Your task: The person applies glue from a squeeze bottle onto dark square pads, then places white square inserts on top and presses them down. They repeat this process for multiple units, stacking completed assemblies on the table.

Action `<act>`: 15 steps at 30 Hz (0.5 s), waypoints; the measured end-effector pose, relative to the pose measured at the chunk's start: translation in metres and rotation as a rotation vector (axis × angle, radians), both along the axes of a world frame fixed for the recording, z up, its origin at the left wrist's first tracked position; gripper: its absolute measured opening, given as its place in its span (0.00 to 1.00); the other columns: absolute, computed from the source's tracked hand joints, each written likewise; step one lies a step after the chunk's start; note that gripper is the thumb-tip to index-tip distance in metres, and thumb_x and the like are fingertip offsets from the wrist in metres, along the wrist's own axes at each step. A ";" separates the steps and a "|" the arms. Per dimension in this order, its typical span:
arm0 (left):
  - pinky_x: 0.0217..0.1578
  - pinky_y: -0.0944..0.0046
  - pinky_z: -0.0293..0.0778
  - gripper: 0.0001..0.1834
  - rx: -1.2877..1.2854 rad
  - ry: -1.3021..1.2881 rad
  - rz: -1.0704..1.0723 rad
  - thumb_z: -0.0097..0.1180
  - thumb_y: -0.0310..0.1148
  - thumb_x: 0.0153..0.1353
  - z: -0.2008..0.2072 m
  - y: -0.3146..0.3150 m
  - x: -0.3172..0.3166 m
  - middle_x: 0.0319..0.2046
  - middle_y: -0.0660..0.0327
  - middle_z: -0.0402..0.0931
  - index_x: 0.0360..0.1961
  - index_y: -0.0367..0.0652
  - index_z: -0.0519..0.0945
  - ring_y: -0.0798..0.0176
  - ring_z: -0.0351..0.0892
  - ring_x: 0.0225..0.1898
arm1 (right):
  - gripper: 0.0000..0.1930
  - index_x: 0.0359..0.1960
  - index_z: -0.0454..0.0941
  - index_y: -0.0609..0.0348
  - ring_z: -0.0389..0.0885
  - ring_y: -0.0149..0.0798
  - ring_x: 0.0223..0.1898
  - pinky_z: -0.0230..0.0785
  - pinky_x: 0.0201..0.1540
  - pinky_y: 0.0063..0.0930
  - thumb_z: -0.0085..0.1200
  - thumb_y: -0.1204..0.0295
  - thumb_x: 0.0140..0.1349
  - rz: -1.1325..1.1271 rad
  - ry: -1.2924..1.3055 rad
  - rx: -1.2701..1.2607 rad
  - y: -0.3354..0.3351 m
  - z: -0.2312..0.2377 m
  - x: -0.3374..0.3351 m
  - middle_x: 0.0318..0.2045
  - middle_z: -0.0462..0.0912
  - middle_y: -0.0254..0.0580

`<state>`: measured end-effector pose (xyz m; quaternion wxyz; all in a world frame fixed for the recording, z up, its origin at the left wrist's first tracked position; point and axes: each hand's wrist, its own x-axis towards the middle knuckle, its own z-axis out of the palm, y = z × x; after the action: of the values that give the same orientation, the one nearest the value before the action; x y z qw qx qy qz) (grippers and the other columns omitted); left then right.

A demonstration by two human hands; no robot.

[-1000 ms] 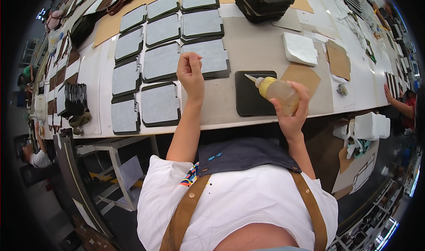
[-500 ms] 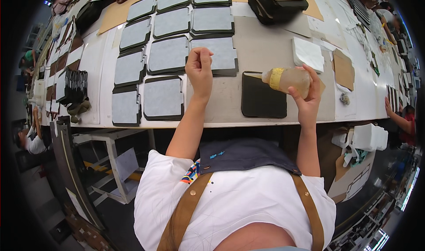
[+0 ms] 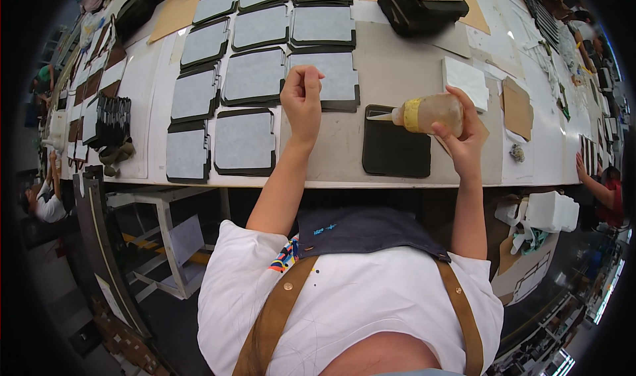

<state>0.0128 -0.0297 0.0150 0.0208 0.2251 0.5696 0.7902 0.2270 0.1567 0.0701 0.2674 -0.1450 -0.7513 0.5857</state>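
Clamps a squeeze bottle (image 3: 435, 112) in the fingers of the right hand (image 3: 469, 137), pointing its nozzle (image 3: 380, 117) left of them over a black panel (image 3: 397, 152). Curls the left hand (image 3: 303, 100), fingers together, near a grey-topped stack (image 3: 339, 78).

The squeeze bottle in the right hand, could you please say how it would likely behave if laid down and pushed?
The squeeze bottle would probably roll, given its rounded body. Its translucent wall looks like soft plastic, so it may give if the right hand presses harder.
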 end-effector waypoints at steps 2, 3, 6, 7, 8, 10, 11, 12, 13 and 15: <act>0.21 0.75 0.46 0.12 -0.007 0.005 0.003 0.49 0.34 0.74 0.000 0.001 0.000 0.19 0.74 0.59 0.31 0.41 0.74 0.81 0.52 0.20 | 0.33 0.65 0.71 0.54 0.73 0.30 0.55 0.69 0.58 0.26 0.69 0.76 0.57 0.017 0.001 0.010 0.000 0.002 0.001 0.55 0.75 0.35; 0.21 0.75 0.46 0.12 -0.009 0.007 0.004 0.49 0.34 0.74 0.000 0.001 0.000 0.19 0.74 0.59 0.31 0.41 0.74 0.81 0.52 0.20 | 0.33 0.65 0.71 0.55 0.73 0.30 0.55 0.69 0.58 0.26 0.69 0.76 0.56 0.028 -0.009 -0.004 0.001 0.003 0.003 0.55 0.75 0.35; 0.21 0.75 0.48 0.12 -0.005 -0.006 -0.008 0.51 0.34 0.73 0.001 0.000 0.001 0.20 0.74 0.60 0.31 0.41 0.74 0.82 0.53 0.21 | 0.33 0.64 0.72 0.55 0.73 0.30 0.55 0.67 0.59 0.25 0.69 0.76 0.56 0.061 -0.039 -0.034 0.000 0.006 0.007 0.55 0.75 0.35; 0.21 0.75 0.48 0.12 -0.001 -0.011 -0.014 0.52 0.34 0.73 0.002 -0.001 0.001 0.21 0.74 0.61 0.31 0.41 0.74 0.82 0.54 0.22 | 0.33 0.64 0.72 0.55 0.73 0.30 0.55 0.67 0.59 0.25 0.69 0.76 0.55 0.073 -0.043 -0.031 -0.001 0.008 0.008 0.55 0.76 0.35; 0.21 0.75 0.48 0.12 0.001 -0.008 -0.013 0.52 0.34 0.73 0.001 -0.001 0.001 0.20 0.74 0.61 0.31 0.41 0.74 0.82 0.54 0.22 | 0.32 0.64 0.72 0.56 0.73 0.30 0.55 0.66 0.59 0.25 0.69 0.76 0.55 0.086 -0.047 -0.029 -0.003 0.009 0.010 0.55 0.76 0.35; 0.21 0.75 0.48 0.12 0.005 -0.004 -0.014 0.52 0.34 0.73 -0.001 0.000 0.000 0.20 0.74 0.61 0.31 0.41 0.74 0.82 0.54 0.22 | 0.33 0.63 0.72 0.57 0.73 0.31 0.56 0.66 0.60 0.26 0.70 0.74 0.55 0.101 -0.057 -0.018 -0.005 0.012 0.012 0.55 0.76 0.36; 0.21 0.75 0.48 0.12 0.001 -0.011 -0.021 0.52 0.34 0.73 -0.001 0.000 0.000 0.20 0.75 0.61 0.31 0.41 0.75 0.82 0.54 0.22 | 0.33 0.63 0.72 0.57 0.73 0.31 0.56 0.65 0.60 0.27 0.70 0.73 0.54 0.108 -0.063 -0.013 -0.007 0.013 0.014 0.55 0.76 0.36; 0.21 0.75 0.48 0.12 -0.003 -0.017 -0.028 0.52 0.34 0.73 -0.001 -0.001 -0.001 0.20 0.75 0.61 0.30 0.41 0.75 0.82 0.54 0.21 | 0.33 0.63 0.73 0.58 0.73 0.31 0.56 0.65 0.61 0.27 0.71 0.72 0.54 0.115 -0.073 -0.013 -0.008 0.014 0.016 0.55 0.76 0.37; 0.21 0.75 0.48 0.12 -0.007 -0.021 -0.033 0.52 0.34 0.73 -0.001 -0.001 -0.001 0.20 0.75 0.61 0.30 0.41 0.75 0.82 0.54 0.21 | 0.33 0.62 0.73 0.58 0.73 0.32 0.57 0.65 0.61 0.28 0.71 0.71 0.54 0.124 -0.080 -0.013 -0.009 0.014 0.017 0.55 0.76 0.37; 0.21 0.75 0.47 0.12 -0.009 -0.001 -0.019 0.50 0.34 0.74 -0.002 0.000 0.000 0.19 0.74 0.60 0.31 0.41 0.74 0.81 0.52 0.21 | 0.34 0.63 0.72 0.59 0.73 0.33 0.57 0.65 0.61 0.29 0.71 0.70 0.53 0.148 -0.093 -0.007 -0.011 0.013 0.022 0.55 0.76 0.38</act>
<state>0.0126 -0.0298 0.0127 0.0295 0.2299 0.5712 0.7874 0.2488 0.1461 0.0827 0.1879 -0.1169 -0.7696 0.5990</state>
